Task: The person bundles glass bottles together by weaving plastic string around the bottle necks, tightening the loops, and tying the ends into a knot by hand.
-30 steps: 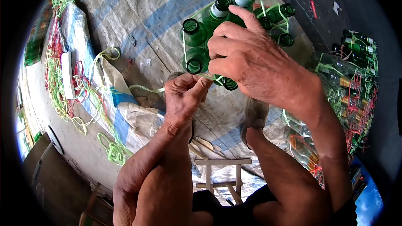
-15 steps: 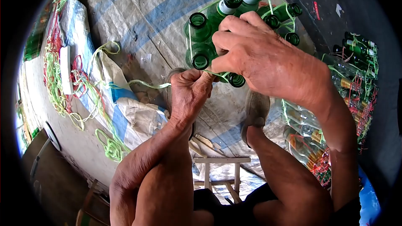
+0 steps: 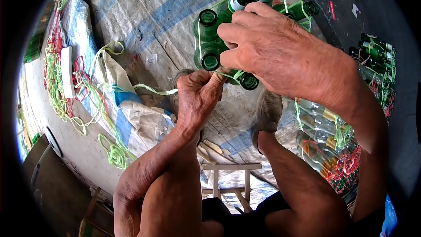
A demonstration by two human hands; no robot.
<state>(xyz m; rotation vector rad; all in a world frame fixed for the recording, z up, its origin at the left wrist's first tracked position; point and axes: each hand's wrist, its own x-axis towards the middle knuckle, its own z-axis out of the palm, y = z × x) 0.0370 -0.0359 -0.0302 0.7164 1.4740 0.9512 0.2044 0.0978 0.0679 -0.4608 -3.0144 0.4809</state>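
A cluster of green glass bottles [image 3: 205, 34] stands before me, mouths toward me, with light green plastic twine [image 3: 198, 39] round the outside. Low on the near left side of the cluster, my left hand [image 3: 198, 91] is closed, thumb and finger pinched on the twine, whose loose tail [image 3: 154, 89] runs off to the left. My right hand [image 3: 274, 52] lies over the right part of the cluster with its fingers curled in among the bottle necks. Its fingertips are hidden, so what they grip cannot be made out. Just below it shows the nearest bottle's mouth [image 3: 249, 81].
A hank of green and red twine [image 3: 55, 72] hangs at the left beside a white bar [image 3: 68, 72]. Tied clear bottles [image 3: 322, 125] lie at the right, with green ones [image 3: 376, 52] beyond. A small wooden stool [image 3: 231, 166] stands between my legs. A striped sheet [image 3: 144, 13] covers the floor.
My right hand and forearm have shifted a little to the right and now cover bottle mouths that showed before. My left hand has barely moved and keeps its pinch on the twine.
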